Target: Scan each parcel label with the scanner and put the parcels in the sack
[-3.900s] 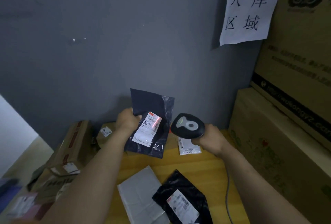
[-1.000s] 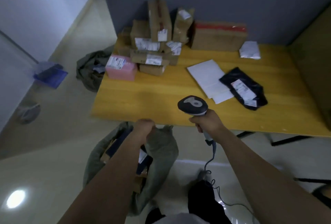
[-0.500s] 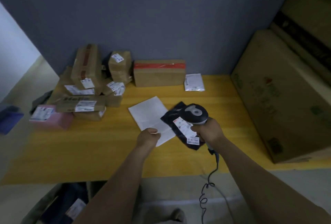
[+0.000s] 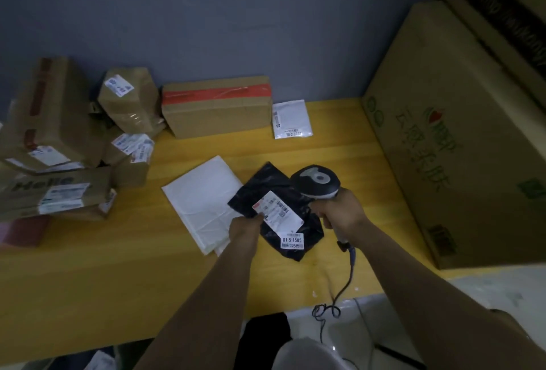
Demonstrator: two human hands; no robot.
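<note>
A black plastic parcel [image 4: 267,192] with a white label [image 4: 277,212] lies on the yellow table [image 4: 118,275]. My left hand [image 4: 245,229] pinches its near left edge beside the label. My right hand [image 4: 342,211] grips the handle of the black scanner [image 4: 315,181], whose head hovers over the parcel's right side. Its cable [image 4: 339,293] hangs off the table's front edge. A white flat parcel [image 4: 204,201] lies just left of the black one. The sack shows only as a sliver at the bottom left [image 4: 97,359].
Several taped cardboard boxes [image 4: 59,145] are stacked at the table's left. A box with red tape [image 4: 217,105] and a small white pouch [image 4: 291,118] sit by the grey wall. Large cartons [image 4: 461,133] stand along the right.
Earlier my left hand put the previous dark parcel down in the sack on the floor. Since then my view returned to the table and my left hand moved right and took hold of the black parcel.
</note>
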